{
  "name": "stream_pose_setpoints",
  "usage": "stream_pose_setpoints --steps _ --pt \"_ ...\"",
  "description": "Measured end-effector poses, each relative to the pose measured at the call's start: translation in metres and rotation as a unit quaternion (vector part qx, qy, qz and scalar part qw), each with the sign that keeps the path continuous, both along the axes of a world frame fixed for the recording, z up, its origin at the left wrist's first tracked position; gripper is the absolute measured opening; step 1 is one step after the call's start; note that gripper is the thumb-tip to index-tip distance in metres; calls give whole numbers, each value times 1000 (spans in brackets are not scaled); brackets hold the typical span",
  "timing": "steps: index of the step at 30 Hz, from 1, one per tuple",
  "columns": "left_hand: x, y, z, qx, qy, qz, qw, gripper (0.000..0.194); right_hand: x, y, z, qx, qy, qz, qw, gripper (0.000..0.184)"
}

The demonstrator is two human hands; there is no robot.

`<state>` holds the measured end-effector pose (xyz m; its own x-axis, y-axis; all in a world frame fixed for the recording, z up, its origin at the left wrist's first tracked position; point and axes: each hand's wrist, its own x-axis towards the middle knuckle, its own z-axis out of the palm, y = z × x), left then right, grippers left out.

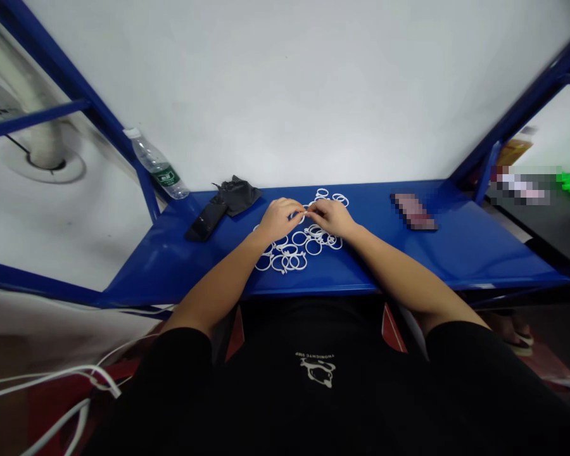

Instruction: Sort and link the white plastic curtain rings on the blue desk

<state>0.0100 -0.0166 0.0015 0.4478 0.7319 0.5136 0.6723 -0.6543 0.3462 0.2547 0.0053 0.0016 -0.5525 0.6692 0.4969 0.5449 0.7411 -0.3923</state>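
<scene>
Two bare hands meet over a shiny blue table (344, 269). The left hand (282, 217) and right hand (331, 216) bring thumbs and fingertips together, both pinched on a thin white plastic-looking ring (305, 213), mostly hidden by the fingers. The held ring sits directly between the two hands, neither one clearly nearer; being round, it shows no long axis, while the hands face each other along a left-to-right line.

A loose scatter of similar white rings with small knobs (292, 255) lies on the table just below the grip, toward the person's body. Its left part is nearer the left hand, its right part nearer the right. A few more white rings (341, 200) lie just beyond the right hand.

Left of the grip are a crumpled black bag (237, 195), a black smartphone (206, 220) and, farther off, a clear plastic bottle with a green label (160, 170). Well to the right lies a pixelated pinkish rectangular object (414, 212).
</scene>
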Motion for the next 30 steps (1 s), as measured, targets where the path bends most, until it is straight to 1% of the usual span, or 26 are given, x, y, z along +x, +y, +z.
stream_pose_setpoints --steps 2,4,5,7,9,11,14,19,22,26,30 --pt "-2 1 -1 -5 -5 16 1000 25 5 8 0 -3 7 -40 999 25" --pt "-5 3 -1 -17 2 30 999 30 12 18 -1 -14 22 -101 995 22" --pt "-6 4 -1 -27 12 32 999 30 17 23 -2 -21 33 -135 990 23" --pt "-9 5 -2 -50 42 19 998 25 25 31 -4 -36 55 -191 979 27" --pt "-10 5 -3 -71 73 -10 995 20 29 35 -5 -45 67 -213 974 28" --pt "-9 4 -4 -85 94 -41 991 18 28 34 -5 -46 65 -201 976 26" --pt "-4 2 -6 -96 110 -62 987 20 20 25 -3 -39 41 -149 987 23" --pt "2 2 -8 -92 122 -66 986 15 8 11 1 -37 -11 -28 999 24" --pt "2 3 -8 -75 102 -54 990 15 7 7 1 -37 -27 22 999 23" --pt "0 4 -8 -40 38 -6 998 13 6 6 -1 -29 -31 58 997 21" --pt "-2 6 -9 -9 7 -6 1000 12 3 6 -5 -15 -8 52 999 22"
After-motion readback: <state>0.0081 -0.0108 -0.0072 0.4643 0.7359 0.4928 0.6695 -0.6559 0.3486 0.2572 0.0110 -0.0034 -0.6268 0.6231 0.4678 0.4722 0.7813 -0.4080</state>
